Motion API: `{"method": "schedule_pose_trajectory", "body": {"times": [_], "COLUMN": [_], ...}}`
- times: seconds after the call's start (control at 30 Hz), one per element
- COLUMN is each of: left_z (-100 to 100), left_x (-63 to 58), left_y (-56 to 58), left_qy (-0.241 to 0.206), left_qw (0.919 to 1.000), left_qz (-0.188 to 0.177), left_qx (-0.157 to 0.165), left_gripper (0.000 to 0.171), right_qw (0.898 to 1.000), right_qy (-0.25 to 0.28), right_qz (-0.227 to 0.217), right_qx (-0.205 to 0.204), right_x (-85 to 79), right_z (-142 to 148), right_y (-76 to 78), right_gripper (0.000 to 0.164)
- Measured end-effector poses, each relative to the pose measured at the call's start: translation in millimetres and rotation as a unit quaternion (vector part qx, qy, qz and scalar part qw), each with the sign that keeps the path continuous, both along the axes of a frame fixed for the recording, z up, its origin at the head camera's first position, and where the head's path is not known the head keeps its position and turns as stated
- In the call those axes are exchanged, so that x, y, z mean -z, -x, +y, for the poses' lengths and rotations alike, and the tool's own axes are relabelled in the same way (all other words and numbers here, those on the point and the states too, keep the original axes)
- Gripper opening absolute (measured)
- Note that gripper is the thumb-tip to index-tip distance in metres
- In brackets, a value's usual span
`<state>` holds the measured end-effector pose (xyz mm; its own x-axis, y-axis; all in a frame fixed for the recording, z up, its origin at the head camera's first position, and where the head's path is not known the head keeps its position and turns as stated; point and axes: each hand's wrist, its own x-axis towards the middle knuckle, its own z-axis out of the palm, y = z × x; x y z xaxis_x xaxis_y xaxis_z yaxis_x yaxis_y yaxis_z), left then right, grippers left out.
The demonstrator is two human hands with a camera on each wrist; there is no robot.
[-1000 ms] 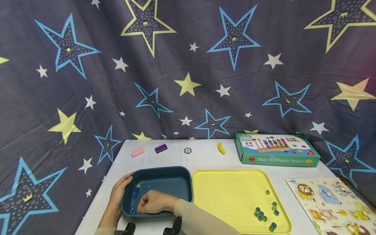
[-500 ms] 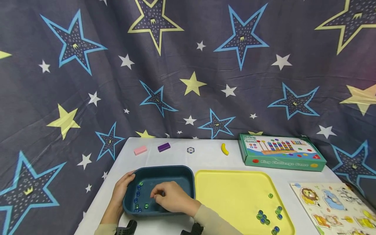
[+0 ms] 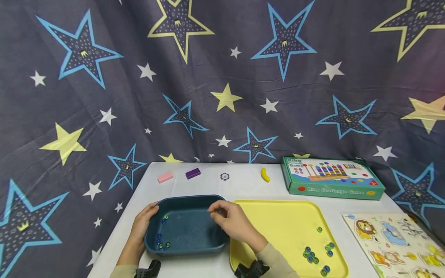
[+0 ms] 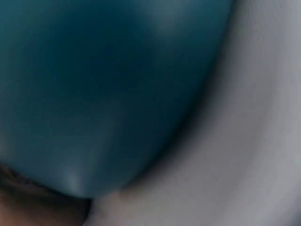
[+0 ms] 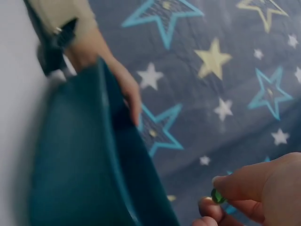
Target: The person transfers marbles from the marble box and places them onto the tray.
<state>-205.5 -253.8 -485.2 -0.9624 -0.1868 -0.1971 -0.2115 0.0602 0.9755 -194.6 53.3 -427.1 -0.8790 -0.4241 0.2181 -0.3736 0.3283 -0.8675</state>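
Note:
A dark teal bin [image 3: 187,216] stands on the white table with several blue and green marbles [image 3: 160,238] along its left inner side. My left hand [image 3: 140,227] grips the bin's left end, fingers over the rim. The bin's outer wall [image 4: 103,84] fills much of the left wrist view. My right hand [image 3: 236,224] is raised over the bin's right rim. In the right wrist view its thumb and finger pinch a green marble [image 5: 217,196]. Right of the bin lies a yellow tray [image 3: 274,220], with several marbles [image 3: 310,255] near its right side.
At the back lie a pink block [image 3: 165,177], a purple block [image 3: 192,173], a poker chip [image 3: 224,176] and a toy banana [image 3: 265,175]. A green game box [image 3: 333,179] and an animal puzzle board [image 3: 386,239] are at the right. A star-patterned curtain [image 3: 194,77] hangs behind.
My right hand has lifted from the marbles at the bin's lower left and moved right to its right rim, now with a green marble. My left hand stays on the bin.

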Motion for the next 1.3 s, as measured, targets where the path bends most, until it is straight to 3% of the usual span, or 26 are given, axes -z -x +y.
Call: {"method": "schedule_pose_trajectory", "body": {"times": [0.27, 0.53, 0.83, 1.0, 1.3], "left_z": [-2, -3, -4, -3, -2], "left_x": [0.1, 0.2, 1.2, 1.5, 0.2], "left_y": [0.0, 0.1, 0.6, 0.5, -1.6], "left_qy": [-0.007, -0.037, -0.048, -0.037, -0.032], "left_qw": [1.0000, 0.9993, 0.9988, 0.9992, 0.9992], "left_qz": [-0.004, 0.008, 0.007, 0.004, 0.010], "left_qx": [0.002, 0.004, -0.011, -0.014, -0.021], "left_gripper": [0.047, 0.042, 0.037, 0.037, 0.037], "right_qw": [0.995, 0.984, 0.983, 0.984, 0.978], "right_qy": [0.000, -0.016, -0.063, -0.083, -0.124], "right_qz": [0.003, -0.044, -0.081, -0.071, -0.038], "right_qx": [0.103, 0.169, 0.155, 0.143, 0.162], "right_x": [0.0, 20.4, 46.0, 57.9, 65.1], "right_z": [33, 65, 77, 77, 74], "right_y": [22.1, 42.2, 52.2, 52.5, 53.3], "right_gripper": [0.008, 0.012, 0.009, 0.007, 0.007]}}
